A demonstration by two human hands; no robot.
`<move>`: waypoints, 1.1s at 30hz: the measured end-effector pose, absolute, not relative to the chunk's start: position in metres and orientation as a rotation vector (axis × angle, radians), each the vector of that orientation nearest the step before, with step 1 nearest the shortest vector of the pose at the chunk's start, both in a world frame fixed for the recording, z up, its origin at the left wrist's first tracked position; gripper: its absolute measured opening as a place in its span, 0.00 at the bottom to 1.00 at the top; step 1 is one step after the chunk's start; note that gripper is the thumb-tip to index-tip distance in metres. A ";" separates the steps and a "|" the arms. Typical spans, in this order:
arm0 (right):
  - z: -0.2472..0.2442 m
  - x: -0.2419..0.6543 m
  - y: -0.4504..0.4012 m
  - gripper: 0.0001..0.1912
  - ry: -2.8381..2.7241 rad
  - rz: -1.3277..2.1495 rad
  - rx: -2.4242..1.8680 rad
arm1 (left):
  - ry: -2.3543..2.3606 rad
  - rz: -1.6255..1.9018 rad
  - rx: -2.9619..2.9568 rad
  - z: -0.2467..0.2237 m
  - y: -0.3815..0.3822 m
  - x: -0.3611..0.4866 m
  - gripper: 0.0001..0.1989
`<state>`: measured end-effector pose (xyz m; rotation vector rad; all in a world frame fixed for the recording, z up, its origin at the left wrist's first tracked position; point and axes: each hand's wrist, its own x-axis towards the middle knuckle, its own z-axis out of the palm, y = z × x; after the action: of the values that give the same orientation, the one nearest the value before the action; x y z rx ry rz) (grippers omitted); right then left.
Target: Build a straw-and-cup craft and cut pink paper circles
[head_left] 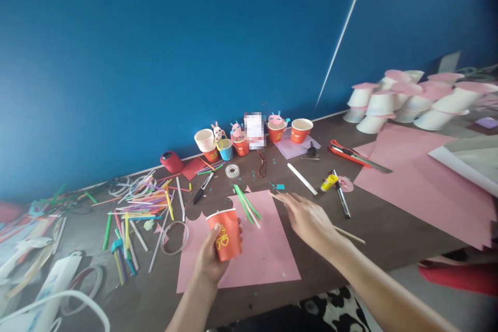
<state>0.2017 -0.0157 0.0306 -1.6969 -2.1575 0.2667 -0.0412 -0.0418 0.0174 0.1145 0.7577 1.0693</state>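
Note:
My left hand (pixel 212 259) grips an orange-red paper cup (pixel 225 233) with a yellow emblem, held upright above a pink paper sheet (pixel 264 254). My right hand (pixel 307 218) hovers palm down at the sheet's right edge, fingers stretched toward small teal paper scraps (pixel 279 186). A thin wooden stick (pixel 348 234) lies under this hand; whether the fingers touch it is unclear. Green and white straws (pixel 247 203) lie on the sheet's top edge.
A heap of coloured straws (pixel 143 197) lies at left. Decorated cups (pixel 241 142) line the blue wall. A tape roll (pixel 232 170), white stick (pixel 302 179), glue stick (pixel 329 182), pen (pixel 341 198) and orange utility knife (pixel 352 154) lie nearby. Large pink sheets (pixel 420 187) and stacked white cups (pixel 404 101) sit at right.

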 end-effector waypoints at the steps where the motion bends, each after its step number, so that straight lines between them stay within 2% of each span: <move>1: 0.028 0.207 -0.011 0.23 -2.162 0.221 -1.739 | 0.733 1.057 0.102 0.017 -0.042 -0.041 0.17; 4: 0.022 0.217 -0.003 0.23 -2.162 0.075 -1.754 | 0.724 1.049 0.065 0.016 -0.044 -0.040 0.17; 9: 0.025 0.223 -0.017 0.09 -2.183 0.087 -1.769 | 0.869 1.061 0.135 0.015 -0.045 -0.041 0.16; 12: 0.024 0.230 -0.032 0.04 -2.229 0.158 -1.948 | 0.950 1.143 0.189 0.014 -0.044 -0.045 0.13; 24: 0.022 0.243 -0.037 0.06 -2.209 0.323 -2.274 | 0.987 1.198 0.389 0.021 -0.041 -0.045 0.20; 27: 0.028 0.247 -0.035 0.04 -2.144 0.538 -2.153 | 1.005 1.182 0.395 0.022 -0.040 -0.048 0.21; 33: 0.036 0.231 -0.035 0.08 -1.798 1.425 -1.605 | 1.012 1.148 0.431 0.025 -0.039 -0.052 0.25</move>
<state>0.2314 -0.0353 0.0357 -1.6047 -1.7978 1.4250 -0.0522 -0.0386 0.0246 0.4307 1.0117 1.1481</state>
